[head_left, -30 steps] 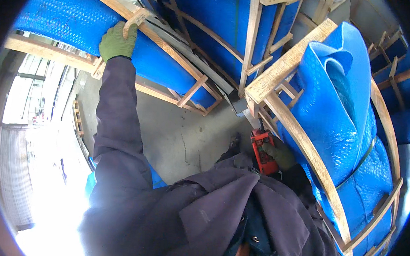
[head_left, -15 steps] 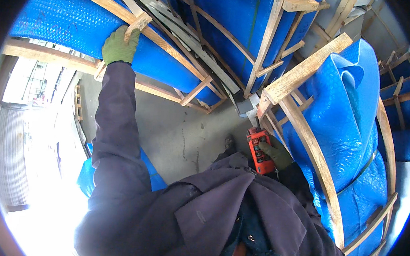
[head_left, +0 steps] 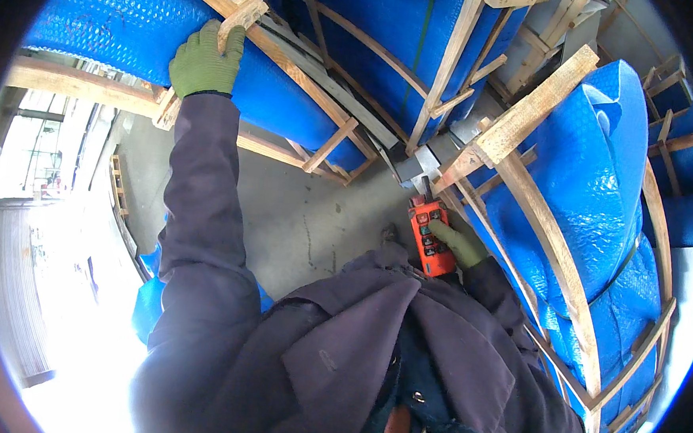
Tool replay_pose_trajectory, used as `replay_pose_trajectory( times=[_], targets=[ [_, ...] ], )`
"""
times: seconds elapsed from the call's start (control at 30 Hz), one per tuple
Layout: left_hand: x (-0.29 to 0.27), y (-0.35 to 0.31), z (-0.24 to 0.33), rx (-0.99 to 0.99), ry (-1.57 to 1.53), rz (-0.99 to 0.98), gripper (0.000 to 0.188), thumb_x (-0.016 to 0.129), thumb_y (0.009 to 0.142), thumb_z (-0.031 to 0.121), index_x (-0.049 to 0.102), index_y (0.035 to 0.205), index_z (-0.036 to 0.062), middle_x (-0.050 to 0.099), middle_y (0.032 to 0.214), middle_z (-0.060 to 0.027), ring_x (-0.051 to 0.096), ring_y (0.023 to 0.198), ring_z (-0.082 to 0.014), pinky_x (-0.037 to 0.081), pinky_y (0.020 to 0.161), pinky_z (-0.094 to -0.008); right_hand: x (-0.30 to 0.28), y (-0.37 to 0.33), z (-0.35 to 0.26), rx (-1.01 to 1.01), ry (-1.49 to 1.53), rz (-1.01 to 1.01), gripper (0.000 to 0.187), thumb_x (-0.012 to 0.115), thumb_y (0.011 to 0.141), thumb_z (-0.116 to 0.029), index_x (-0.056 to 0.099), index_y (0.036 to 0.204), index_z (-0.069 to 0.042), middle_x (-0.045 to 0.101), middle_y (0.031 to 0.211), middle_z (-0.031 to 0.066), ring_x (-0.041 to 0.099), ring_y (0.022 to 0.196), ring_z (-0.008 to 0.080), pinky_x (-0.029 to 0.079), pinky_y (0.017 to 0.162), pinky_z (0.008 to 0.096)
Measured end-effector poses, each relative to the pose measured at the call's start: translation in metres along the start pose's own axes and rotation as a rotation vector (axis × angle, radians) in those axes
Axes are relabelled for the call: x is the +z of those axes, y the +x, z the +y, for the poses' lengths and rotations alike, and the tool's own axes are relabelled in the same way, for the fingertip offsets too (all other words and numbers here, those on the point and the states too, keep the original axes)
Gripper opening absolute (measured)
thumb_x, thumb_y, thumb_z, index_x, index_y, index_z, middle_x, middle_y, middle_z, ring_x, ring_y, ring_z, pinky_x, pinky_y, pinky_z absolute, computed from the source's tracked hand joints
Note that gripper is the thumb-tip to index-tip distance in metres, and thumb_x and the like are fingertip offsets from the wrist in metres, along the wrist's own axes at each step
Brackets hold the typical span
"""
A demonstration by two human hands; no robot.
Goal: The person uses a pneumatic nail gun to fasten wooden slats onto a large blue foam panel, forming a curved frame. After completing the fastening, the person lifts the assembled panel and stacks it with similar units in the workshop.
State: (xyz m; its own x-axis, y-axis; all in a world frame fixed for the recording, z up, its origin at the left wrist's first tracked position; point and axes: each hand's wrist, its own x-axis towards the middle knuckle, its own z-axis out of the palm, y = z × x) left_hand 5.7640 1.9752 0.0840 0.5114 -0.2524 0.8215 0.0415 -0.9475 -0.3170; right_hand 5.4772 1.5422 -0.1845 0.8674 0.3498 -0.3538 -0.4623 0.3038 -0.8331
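Note:
My left hand (head_left: 207, 63), in a green work glove, reaches forward to a wood-framed package wrapped in blue bubble sheeting (head_left: 136, 17). Its fingers close round the end of a short wooden crosspiece (head_left: 244, 13), and the palm lies against the sheeting. Close to my body, my right hand (head_left: 457, 243), gloved alike, grips an orange-red remote control (head_left: 432, 249) with dark push buttons. The thumb rests on the button side; the other fingers are mostly hidden behind the remote.
A second blue-wrapped package (head_left: 585, 199) in a wooden frame (head_left: 554, 261) stands close on my right. Ahead is a tall blue-wrapped crate (head_left: 382, 28). Grey floor (head_left: 285, 189) lies between them. A wooden pallet (head_left: 118, 187) and a stack of pale sheets (head_left: 13, 275) are at left.
The view has shifted a little. My left hand and the crosspiece appear slightly farther right and higher. The remote in my right hand sits slightly left of and higher than before; both holds continue.

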Motion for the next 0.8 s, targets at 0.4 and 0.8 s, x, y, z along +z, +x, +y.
replay_pose_trajectory(
  times=[0.4, 0.8],
  targets=[
    [-0.002, -0.009, -0.011, 0.047, -0.022, 0.039, 0.052, 0.073, 0.103, 0.06, 0.082, 0.126, 0.014, 0.082, 0.108, -0.0144, 0.077, 0.093, -0.0383, 0.061, 0.081, -0.0538, 0.03, 0.058, 0.018, 0.077, 0.108, -0.097, 0.056, 0.077, 0.11, -0.029, 0.062, 0.156, -0.003, 0.078, 0.136, 0.0083, 0.077, 0.116, 0.0164, 0.063, 0.101, 0.0345],
    [0.004, -0.006, -0.006, 0.052, -0.02, -0.003, 0.054, 0.071, 0.105, 0.059, 0.079, 0.133, 0.0142, 0.082, 0.11, -0.0157, 0.077, 0.095, -0.0398, 0.061, 0.083, -0.0557, 0.013, 0.075, 0.016, -0.035, -0.003, -0.067, 0.054, 0.078, 0.109, -0.042, 0.069, 0.148, -0.005, 0.078, 0.124, 0.006, 0.074, 0.11, 0.0152, 0.06, 0.096, 0.0332]
  ],
)
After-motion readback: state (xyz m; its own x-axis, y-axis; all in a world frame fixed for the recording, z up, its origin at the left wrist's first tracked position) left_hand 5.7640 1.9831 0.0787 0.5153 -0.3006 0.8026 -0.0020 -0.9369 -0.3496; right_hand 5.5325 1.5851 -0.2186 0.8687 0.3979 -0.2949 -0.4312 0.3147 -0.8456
